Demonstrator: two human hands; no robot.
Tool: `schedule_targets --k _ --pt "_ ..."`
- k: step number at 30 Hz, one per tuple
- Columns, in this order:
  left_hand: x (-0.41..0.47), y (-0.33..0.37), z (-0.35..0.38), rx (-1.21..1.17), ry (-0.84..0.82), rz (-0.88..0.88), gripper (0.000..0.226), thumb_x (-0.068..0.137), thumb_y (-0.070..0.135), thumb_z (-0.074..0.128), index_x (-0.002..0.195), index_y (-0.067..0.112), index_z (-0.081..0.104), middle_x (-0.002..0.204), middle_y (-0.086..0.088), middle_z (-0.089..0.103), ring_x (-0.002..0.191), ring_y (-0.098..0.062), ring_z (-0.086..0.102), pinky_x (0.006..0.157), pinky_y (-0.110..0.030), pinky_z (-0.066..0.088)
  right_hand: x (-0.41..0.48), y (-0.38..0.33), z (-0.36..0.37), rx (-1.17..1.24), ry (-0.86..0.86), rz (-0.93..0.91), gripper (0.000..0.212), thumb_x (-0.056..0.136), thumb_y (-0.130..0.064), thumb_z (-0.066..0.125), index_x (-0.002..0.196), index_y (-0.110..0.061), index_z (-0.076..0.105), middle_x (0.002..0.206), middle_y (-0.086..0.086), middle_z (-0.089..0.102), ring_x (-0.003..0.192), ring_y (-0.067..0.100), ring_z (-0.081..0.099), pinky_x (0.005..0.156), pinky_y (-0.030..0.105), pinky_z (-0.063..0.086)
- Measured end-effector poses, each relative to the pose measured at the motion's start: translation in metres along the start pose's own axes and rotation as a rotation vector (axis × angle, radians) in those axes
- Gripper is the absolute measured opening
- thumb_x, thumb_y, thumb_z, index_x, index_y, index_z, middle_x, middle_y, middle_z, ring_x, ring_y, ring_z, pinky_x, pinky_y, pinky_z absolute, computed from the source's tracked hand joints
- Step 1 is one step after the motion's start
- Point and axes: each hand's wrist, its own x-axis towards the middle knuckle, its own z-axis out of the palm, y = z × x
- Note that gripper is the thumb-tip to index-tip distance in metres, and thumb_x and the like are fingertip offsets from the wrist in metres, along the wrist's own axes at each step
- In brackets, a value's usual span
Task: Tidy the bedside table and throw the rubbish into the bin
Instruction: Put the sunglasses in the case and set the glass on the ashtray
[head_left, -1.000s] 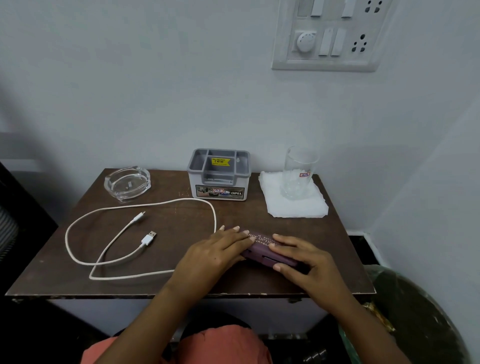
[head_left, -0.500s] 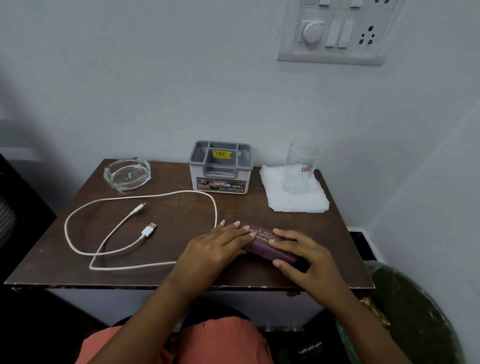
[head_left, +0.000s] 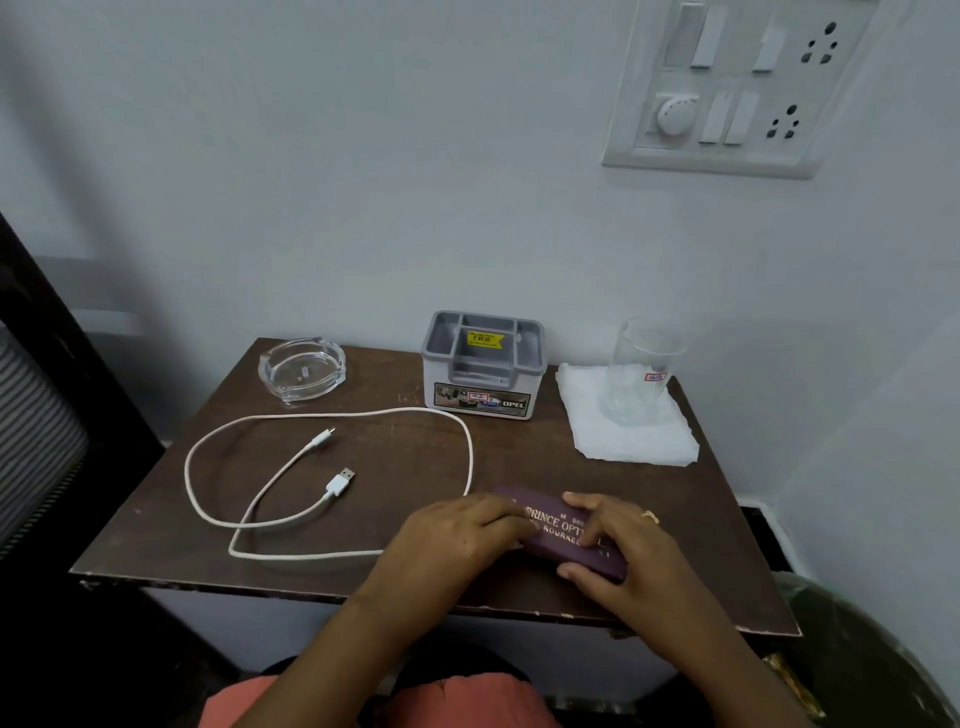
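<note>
**Item handled:** purple spectacle case, lying flat on the bench near its front edge, between the two hands.

**Right hand:** clamped across the case's width, thumb on the near edge and fingers over the top.

**Left hand:** fingers laid over the case's left end. The thumb is hidden, so I cannot tell whether it grips or merely presses.

**Handling, judged:** the case looks rigid, light and smooth-skinned. It may slide under a flat press, so a hold across the long edges near the middle is soundest.

**Surroundings:**
- A white cable lies looped just left of the left hand.
- A grey organiser stands beyond both hands.
- A glass stands on a tissue beyond the right hand. It is fragile and well apart from the hand.
- The bin is below and right of the right hand.
</note>
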Motion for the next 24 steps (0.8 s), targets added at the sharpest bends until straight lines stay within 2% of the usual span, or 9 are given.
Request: schedule_targets --k 3,8,12,15,18,22,24 --pt "-0.009 -0.007 -0.010 -0.085 0.037 -0.092 0.024 0.089 0.031 0.054 0.111 0.030 0.062 0.116 0.013 0.064 0.108 -0.002 0.059 0.086 -0.018 0.048 -0.004 -0.003 0.001 0.013 0.027 -0.010 0.029 0.070 -0.047 0.067 0.085 -0.036 0.045 0.126 -0.028 0.051 0.114 -0.006 0.048 0.087 0.017 0.043" --pt "-0.025 -0.016 -0.030 -0.289 0.196 -0.228 0.027 0.087 0.041 0.058 0.110 0.029 0.064 0.118 0.016 0.061 0.118 0.004 0.051 0.097 -0.013 0.040 -0.006 -0.020 -0.002 0.046 0.084 -0.045 0.034 0.067 -0.049 0.068 0.092 -0.040 0.046 0.127 -0.025 0.051 0.113 -0.003 0.052 0.089 0.012 0.040" --pt "-0.024 -0.047 -0.056 -0.213 0.331 -0.325 0.021 0.085 0.035 0.060 0.100 0.025 0.070 0.106 0.012 0.067 0.108 0.001 0.057 0.095 -0.014 0.041 0.017 -0.050 -0.003 0.048 0.074 -0.085 0.033 0.068 -0.046 0.069 0.091 -0.039 0.046 0.125 -0.024 0.054 0.112 -0.003 0.053 0.091 0.009 0.036" --pt "-0.021 -0.082 -0.076 -0.126 0.369 -0.470 0.015 0.084 0.031 0.063 0.095 0.024 0.070 0.099 0.010 0.068 0.095 -0.004 0.061 0.085 -0.019 0.046 0.049 -0.071 0.009 0.089 0.051 -0.093 0.029 0.070 -0.041 0.070 0.089 -0.033 0.049 0.122 -0.023 0.055 0.112 -0.001 0.053 0.092 0.015 0.037" --pt "-0.018 -0.123 -0.086 0.003 0.323 -0.649 0.015 0.082 0.016 0.069 0.097 0.018 0.071 0.100 0.000 0.069 0.091 -0.020 0.065 0.075 -0.026 0.045 0.093 -0.086 0.034 0.050 0.021 -0.098 0.029 0.073 -0.034 0.073 0.091 -0.027 0.051 0.121 -0.016 0.056 0.110 0.002 0.051 0.094 0.015 0.037" --pt "-0.010 -0.171 -0.086 0.115 0.121 -0.701 0.027 0.080 0.010 0.067 0.105 0.017 0.069 0.114 -0.002 0.068 0.104 -0.027 0.063 0.080 -0.033 0.048 0.147 -0.102 0.073 0.007 0.073 -0.138 0.028 0.073 -0.026 0.072 0.091 -0.018 0.051 0.116 -0.003 0.058 0.106 0.016 0.054 0.091 0.031 0.044" --pt "-0.005 -0.190 -0.079 0.135 0.018 -0.737 0.026 0.081 0.013 0.064 0.107 0.018 0.067 0.116 -0.002 0.066 0.103 -0.029 0.062 0.080 -0.035 0.051 0.164 -0.110 0.088 -0.036 0.116 -0.156 0.027 0.074 -0.025 0.069 0.092 -0.016 0.051 0.111 0.001 0.059 0.101 0.021 0.055 0.088 0.037 0.046"
